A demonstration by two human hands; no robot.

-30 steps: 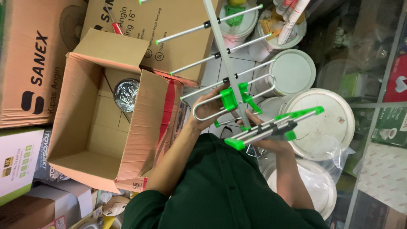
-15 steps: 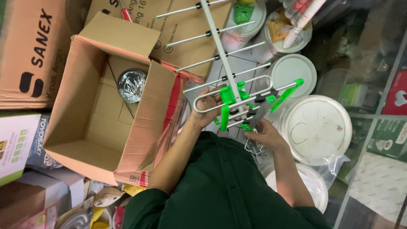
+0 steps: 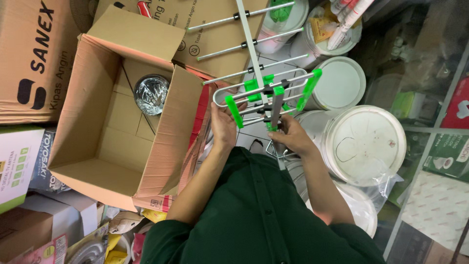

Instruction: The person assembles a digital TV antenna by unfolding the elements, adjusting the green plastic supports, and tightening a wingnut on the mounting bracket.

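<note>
Both hands, left hand (image 3: 223, 123) and right hand (image 3: 291, 137), gripped the antenna (image 3: 264, 93), whose long rods looked likely to snag the open box (image 3: 168, 132) at left.

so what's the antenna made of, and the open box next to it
The antenna: its rods and looped tube look like bare metal, probably aluminium, going by the dull silver sheen. Its green clips look like moulded plastic, bright and evenly coloured. The open box is brown corrugated cardboard, matte, with creased flaps. The left hand and right hand hold the antenna.
</note>
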